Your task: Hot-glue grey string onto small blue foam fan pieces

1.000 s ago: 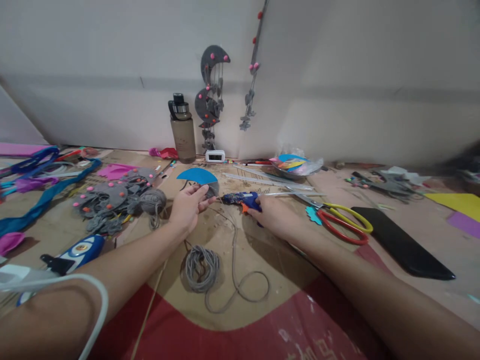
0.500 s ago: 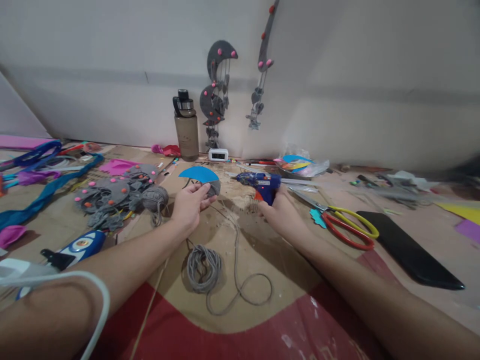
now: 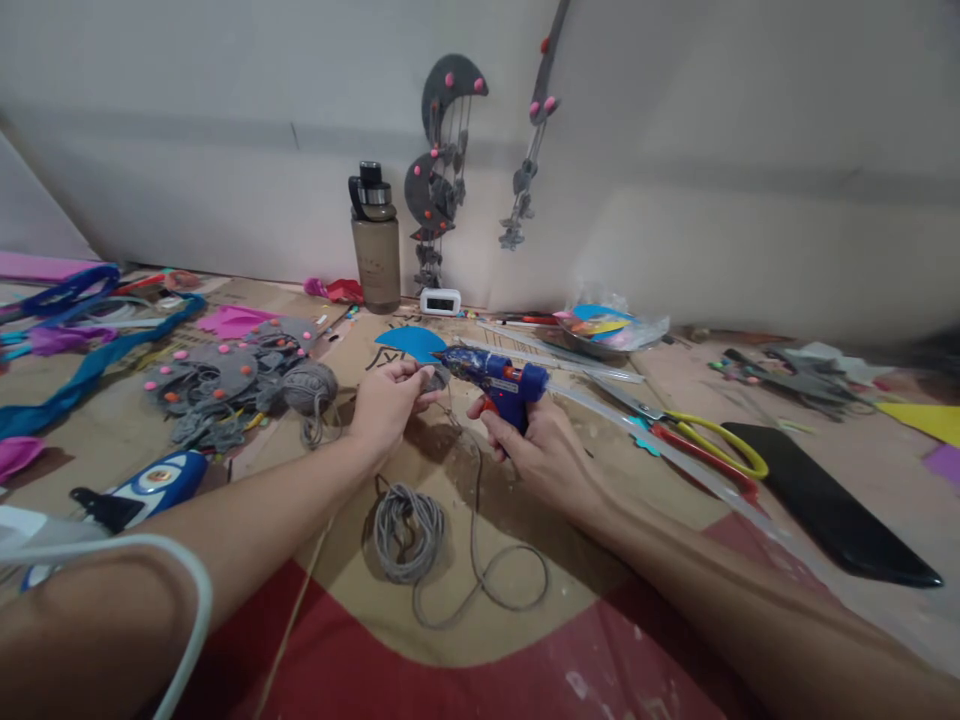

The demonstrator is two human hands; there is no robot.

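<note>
My left hand (image 3: pixel 390 408) pinches a small grey felt piece (image 3: pixel 437 378) between thumb and fingers. Just beyond those fingers shows a blue curved piece (image 3: pixel 409 343); whether the hand touches it I cannot tell. My right hand (image 3: pixel 541 440) is wrapped round the handle of a blue glue gun (image 3: pixel 504 380). Its nozzle points left, over the felt piece; contact is unclear. Below the hands, a loose coil of grey cord (image 3: pixel 409 535) lies on the cardboard (image 3: pixel 360 585), and one strand runs up toward the felt piece.
Left of my left hand sit a grey yarn ball (image 3: pixel 310 388) and dotted grey felt shapes (image 3: pixel 214 375). A bottle (image 3: pixel 376 255) and small clock (image 3: pixel 440 302) stand by the wall. Scissors (image 3: pixel 716 445) and a black phone-like slab (image 3: pixel 829 500) lie right. A white cable (image 3: pixel 199 590) crosses my left forearm.
The glue gun has come left and nearer, its nozzle now at the felt piece in my left hand. A pale glue stick now shows trailing behind it. The view has shifted slightly.
</note>
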